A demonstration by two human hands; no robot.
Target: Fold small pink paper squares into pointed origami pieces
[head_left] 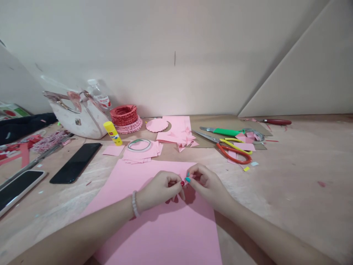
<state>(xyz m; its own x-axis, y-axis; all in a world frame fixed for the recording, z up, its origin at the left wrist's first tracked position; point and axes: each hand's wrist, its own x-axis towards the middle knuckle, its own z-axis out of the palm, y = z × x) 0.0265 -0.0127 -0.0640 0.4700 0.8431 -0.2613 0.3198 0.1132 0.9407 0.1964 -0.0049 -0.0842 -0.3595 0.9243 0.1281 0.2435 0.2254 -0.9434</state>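
Observation:
Both hands meet above a large sheet of pink paper point(154, 228) that lies on the table. My left hand point(162, 187) pinches a small piece of pink paper point(186, 183) between thumb and fingers. On its other side, my right hand point(206, 184) has the same piece between thumb and forefinger. Fingertips hide most of the piece, so its exact shape cannot be made out. Just beyond the sheet are a stack of pink paper pieces point(138, 156) with a ring-shaped roll of tape point(139, 145) on top, and several small folded pink pieces point(182, 138).
Left are a glue stick point(112, 133), two phones point(75, 163), a white handbag point(82, 117), a bottle point(99, 94) and stacked red scalloped rings point(124, 117). Orange-and-yellow-handled scissors point(234, 151), a green-handled cutter point(227, 131) and a red-handled tool point(277, 122) lie at the right.

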